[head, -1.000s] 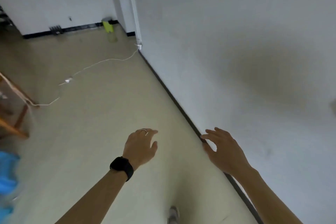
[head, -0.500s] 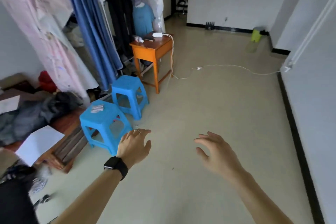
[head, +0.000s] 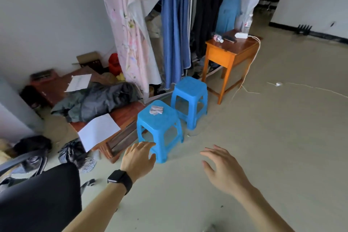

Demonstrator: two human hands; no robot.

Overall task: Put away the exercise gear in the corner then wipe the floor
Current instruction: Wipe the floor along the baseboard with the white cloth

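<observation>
My left hand (head: 138, 158), with a black watch on the wrist, hangs in the air in front of the nearer blue stool (head: 157, 124), fingers loosely curled and holding nothing. My right hand (head: 222, 169) is spread open above the pale floor (head: 263, 137), empty too. A crumpled whitish cloth (head: 156, 109) lies on top of the nearer stool. A second blue stool (head: 190, 92) stands just behind it. I see no exercise gear that I can name.
An orange wooden table (head: 228, 53) stands behind the stools with a white cable (head: 308, 86) trailing over the floor. Hanging clothes and curtains (head: 174, 24) fill the back. A low wooden platform (head: 120, 118) with dark clothing and papers lies left. A black chair back (head: 37, 203) is at bottom left.
The view has swung left from the bare wall to the cluttered corner with the stools. Both hands stay raised and empty, and the stools now appear closer.
</observation>
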